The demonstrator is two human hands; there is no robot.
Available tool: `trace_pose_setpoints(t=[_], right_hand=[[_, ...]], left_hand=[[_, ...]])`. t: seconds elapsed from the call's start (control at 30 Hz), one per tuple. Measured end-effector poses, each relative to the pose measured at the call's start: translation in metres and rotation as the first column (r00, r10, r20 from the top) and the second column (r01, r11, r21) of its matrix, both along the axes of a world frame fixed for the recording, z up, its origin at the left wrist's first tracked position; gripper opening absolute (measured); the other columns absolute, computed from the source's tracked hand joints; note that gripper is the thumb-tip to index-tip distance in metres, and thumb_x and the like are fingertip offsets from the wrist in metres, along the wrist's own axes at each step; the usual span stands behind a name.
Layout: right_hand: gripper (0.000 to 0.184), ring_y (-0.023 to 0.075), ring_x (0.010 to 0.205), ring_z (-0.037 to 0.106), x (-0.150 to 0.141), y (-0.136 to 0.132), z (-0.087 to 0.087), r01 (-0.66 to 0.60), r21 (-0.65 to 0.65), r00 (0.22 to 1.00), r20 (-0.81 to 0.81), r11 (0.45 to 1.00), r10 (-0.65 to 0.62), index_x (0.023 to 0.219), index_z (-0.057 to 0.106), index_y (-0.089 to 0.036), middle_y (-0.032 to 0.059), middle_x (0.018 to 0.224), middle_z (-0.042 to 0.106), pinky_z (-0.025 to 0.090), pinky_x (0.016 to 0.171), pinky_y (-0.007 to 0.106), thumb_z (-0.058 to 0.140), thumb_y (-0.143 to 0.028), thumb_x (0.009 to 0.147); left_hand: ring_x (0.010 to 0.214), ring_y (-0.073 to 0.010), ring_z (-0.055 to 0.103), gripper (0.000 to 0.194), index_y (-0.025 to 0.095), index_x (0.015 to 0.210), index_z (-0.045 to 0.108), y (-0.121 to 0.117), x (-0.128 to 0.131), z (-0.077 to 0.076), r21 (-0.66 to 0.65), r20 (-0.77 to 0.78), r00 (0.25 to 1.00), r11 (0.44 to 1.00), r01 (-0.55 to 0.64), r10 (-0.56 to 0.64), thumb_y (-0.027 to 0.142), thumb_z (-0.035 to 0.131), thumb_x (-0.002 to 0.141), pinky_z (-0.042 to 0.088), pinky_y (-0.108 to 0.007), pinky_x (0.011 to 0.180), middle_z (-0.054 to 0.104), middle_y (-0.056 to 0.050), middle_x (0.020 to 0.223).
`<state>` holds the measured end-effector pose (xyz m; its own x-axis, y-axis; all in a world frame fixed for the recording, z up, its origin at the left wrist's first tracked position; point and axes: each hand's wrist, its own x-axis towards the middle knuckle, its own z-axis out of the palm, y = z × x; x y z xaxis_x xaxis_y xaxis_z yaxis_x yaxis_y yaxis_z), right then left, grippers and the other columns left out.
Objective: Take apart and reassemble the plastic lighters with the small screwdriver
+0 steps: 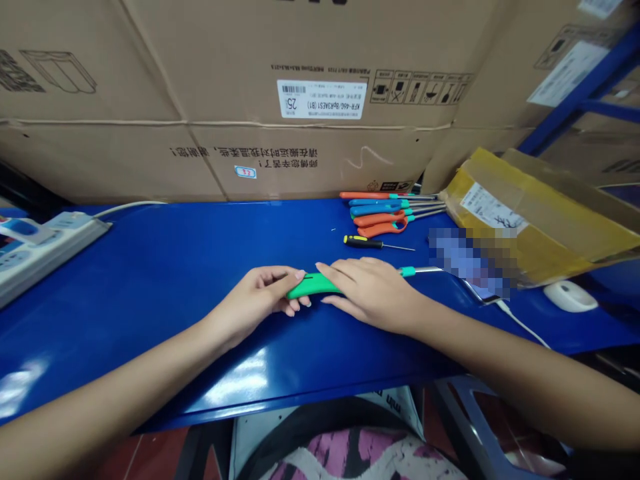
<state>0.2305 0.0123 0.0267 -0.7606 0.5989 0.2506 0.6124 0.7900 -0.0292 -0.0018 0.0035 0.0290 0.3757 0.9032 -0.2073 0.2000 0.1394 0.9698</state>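
A green long-nosed lighter [316,285] lies crosswise in both of my hands, just above the blue table. My left hand [267,291] pinches the end of its handle between thumb and fingers. Over the middle of the handle, my right hand [370,290] is wrapped and hides much of it. The lighter's turquoise collar and metal tube come out to the right. Behind my hands rests a screwdriver [364,242] with a black and yellow handle. Several orange and blue long-nosed lighters [383,219] are piled beyond it, tubes to the right.
Large cardboard boxes [225,160] wall off the back of the blue table [165,267]. A power strip [55,243] stands at left. To the right are a yellow-taped carton [545,220], a blurred phone [473,267] on a white cable, and a white mouse [570,296].
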Motion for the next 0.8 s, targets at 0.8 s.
trace_pose_setpoints(t=[0.8], right_hand=[[0.019,0.0206,0.095,0.069,0.02,0.031,0.003,-0.017,-0.242,0.929,-0.363,0.97,-0.074,0.1,0.074,-0.019,0.0066,0.098,0.077,0.053,0.091,0.036,0.065,-0.035,0.096]], left_hand=[[0.098,-0.0206,0.057,0.028,0.021,0.11,0.073,0.021,-0.019,-0.007,0.534,-0.576,0.808,0.692,0.486,-0.123,0.037,0.051,0.102,0.045,-0.036,0.093,0.067,-0.006,0.102]])
